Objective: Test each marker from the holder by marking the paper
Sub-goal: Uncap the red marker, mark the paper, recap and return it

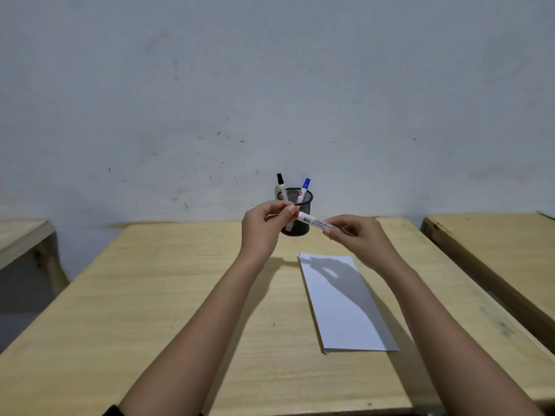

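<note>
I hold a white marker (315, 221) level in the air in front of the black mesh holder (300, 223). My left hand (264, 226) pinches its left end, where the cap is hidden under my fingers. My right hand (357, 235) grips the barrel's right end. The holder stands at the table's far edge by the wall, with a black-capped marker (280, 184) and a blue-capped marker (304, 189) sticking up from it. A white sheet of paper (339, 304) lies flat on the table below my right hand, with no marks that I can see.
The light wooden table (180, 295) runs from the wall toward me. A second wooden table (504, 250) stands close on the right, across a narrow gap. Part of another wooden surface (21, 238) shows at the left. The grey wall rises behind the holder.
</note>
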Action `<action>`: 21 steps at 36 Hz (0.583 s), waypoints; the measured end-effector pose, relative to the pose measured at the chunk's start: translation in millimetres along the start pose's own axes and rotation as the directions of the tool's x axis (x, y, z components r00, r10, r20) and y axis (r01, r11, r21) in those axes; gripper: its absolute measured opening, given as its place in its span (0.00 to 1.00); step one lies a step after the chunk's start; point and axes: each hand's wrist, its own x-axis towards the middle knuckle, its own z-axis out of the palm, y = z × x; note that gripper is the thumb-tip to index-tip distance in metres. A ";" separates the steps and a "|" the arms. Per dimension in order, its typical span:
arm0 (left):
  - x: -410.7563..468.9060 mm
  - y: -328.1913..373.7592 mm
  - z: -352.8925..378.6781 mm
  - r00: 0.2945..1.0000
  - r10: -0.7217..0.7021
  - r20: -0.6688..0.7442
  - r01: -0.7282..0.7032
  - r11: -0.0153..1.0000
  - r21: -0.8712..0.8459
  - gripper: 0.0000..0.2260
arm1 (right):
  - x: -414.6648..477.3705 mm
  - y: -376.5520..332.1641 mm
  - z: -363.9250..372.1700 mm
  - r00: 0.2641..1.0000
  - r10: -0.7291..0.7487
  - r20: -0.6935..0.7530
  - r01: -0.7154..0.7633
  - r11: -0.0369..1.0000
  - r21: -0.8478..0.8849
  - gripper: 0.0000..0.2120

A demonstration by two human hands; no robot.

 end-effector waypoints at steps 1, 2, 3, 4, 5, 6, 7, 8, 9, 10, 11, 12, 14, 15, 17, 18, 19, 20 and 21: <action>-1.2 -0.6 -1.5 1.000 -0.014 -0.012 0.014 0.999 -0.033 0.04 | 0.4 -1.9 -1.8 1.000 0.004 -0.018 -0.004 0.999 0.032 0.06; -2.7 -0.6 -2.3 0.999 -0.029 -0.023 0.027 0.997 -0.067 0.04 | 1.1 -3.4 -3.1 0.999 0.015 -0.033 -0.012 0.996 0.087 0.06; -4.0 -0.8 -2.8 0.999 -0.043 -0.032 0.039 0.994 -0.099 0.03 | 1.2 -5.2 -3.8 0.999 0.034 -0.040 -0.027 0.986 0.163 0.06; -5.2 -0.9 -3.1 0.998 -0.057 -0.037 0.051 0.990 -0.131 0.03 | 1.6 -5.9 -3.7 0.997 0.061 -0.046 -0.048 0.968 0.245 0.06; -5.7 -1.7 -3.2 0.997 -0.072 -0.040 0.065 0.985 -0.159 0.02 | 1.5 -6.7 -3.1 0.994 0.092 -0.052 -0.070 0.941 0.332 0.06; -6.4 -2.3 -3.4 0.995 -0.088 -0.037 0.079 0.980 -0.184 0.02 | 1.4 -6.6 -2.0 0.990 0.129 -0.061 -0.092 0.904 0.418 0.07; -6.9 -2.8 -3.2 0.994 -0.100 -0.033 0.092 0.975 -0.204 0.02 | 0.8 -7.1 -0.4 0.984 0.167 -0.070 -0.110 0.859 0.500 0.08; -7.2 -3.6 -2.9 0.994 -0.110 -0.029 0.101 0.970 -0.219 0.03 | 0.5 -7.0 1.8 0.975 0.206 -0.080 -0.123 0.810 0.574 0.08; -7.2 -4.5 -2.4 0.993 -0.115 -0.026 0.106 0.967 -0.231 0.03 | 0.0 -7.8 4.3 0.966 0.242 -0.090 -0.131 0.760 0.637 0.08; -7.1 -5.0 -1.8 0.993 -0.118 -0.026 0.108 0.965 -0.238 0.03 | -0.7 -8.2 7.7 0.957 0.273 -0.097 -0.132 0.712 0.690 0.08; -6.5 -5.9 -1.1 0.993 -0.117 -0.033 0.106 0.966 -0.235 0.03 | -1.2 -8.9 11.4 0.949 0.296 -0.103 -0.128 0.667 0.734 0.08; -5.6 -6.6 -0.3 0.992 -0.116 -0.044 0.103 0.970 -0.222 0.04 | -1.4 -9.4 15.7 0.943 0.316 -0.108 -0.121 0.627 0.770 0.08; -3.0 -8.3 0.9 0.991 -0.117 -0.067 0.102 0.976 -0.193 0.06 | -2.0 -9.5 24.7 0.927 0.355 -0.119 -0.105 0.551 0.828 0.10; -1.9 -9.3 1.4 0.990 -0.120 -0.076 0.104 0.977 -0.185 0.07 | -2.2 -9.6 28.9 0.918 0.377 -0.124 -0.093 0.508 0.856 0.11; -0.8 -10.9 2.2 0.989 -0.124 -0.086 0.107 0.978 -0.177 0.08 | -1.6 -9.3 36.0 0.898 0.422 -0.127 -0.066 0.414 0.908 0.12; -1.0 -11.3 2.6 0.988 -0.127 -0.090 0.109 0.978 -0.180 0.08 | -0.9 -8.8 38.8 0.888 0.442 -0.125 -0.051 0.366 0.929 0.11; -1.3 -11.7 3.1 0.987 -0.129 -0.091 0.111 0.976 -0.187 0.08 | -0.2 -8.5 41.0 0.880 0.461 -0.118 -0.039 0.318 0.947 0.11; -1.8 -11.9 3.9 0.987 -0.132 -0.091 0.113 0.974 -0.195 0.07 | 0.7 -8.1 42.9 0.874 0.473 -0.108 -0.032 0.277 0.960 0.10; -2.1 -12.6 4.7 0.987 -0.134 -0.090 0.114 0.974 -0.197 0.07 | 1.5 -7.5 43.9 0.873 0.478 -0.097 -0.030 0.251 0.967 0.09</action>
